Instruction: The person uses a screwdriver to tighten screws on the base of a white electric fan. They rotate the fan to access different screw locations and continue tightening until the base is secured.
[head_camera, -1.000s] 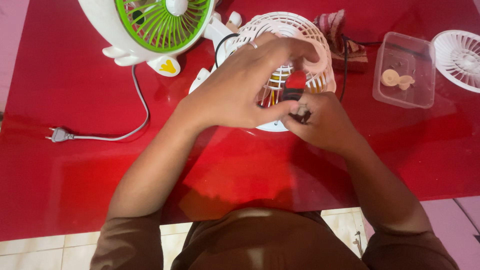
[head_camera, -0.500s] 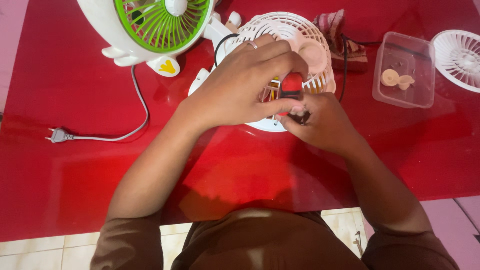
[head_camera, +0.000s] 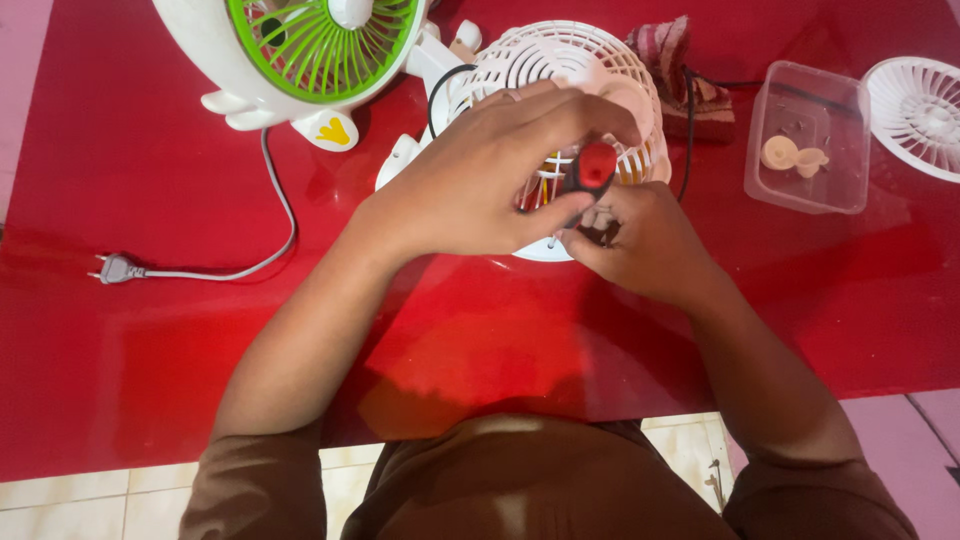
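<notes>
A small white fan body with a grille lies on the red table. My left hand rests across the grille, fingers curled over its front, and steadies it. A screwdriver with a red and black handle stands nearly upright at the fan's near rim. My right hand is closed around the lower part of that handle, touching the left thumb. The screwdriver's tip is hidden behind my fingers.
A white fan with green blades stands at the back left; its grey cord runs to a plug. A clear plastic box with small beige parts, a loose white grille and a striped cloth lie right.
The screwdriver handle has tilted slightly right and risen a little. My left fingers have shifted on the grille. The fan has stayed in place.
</notes>
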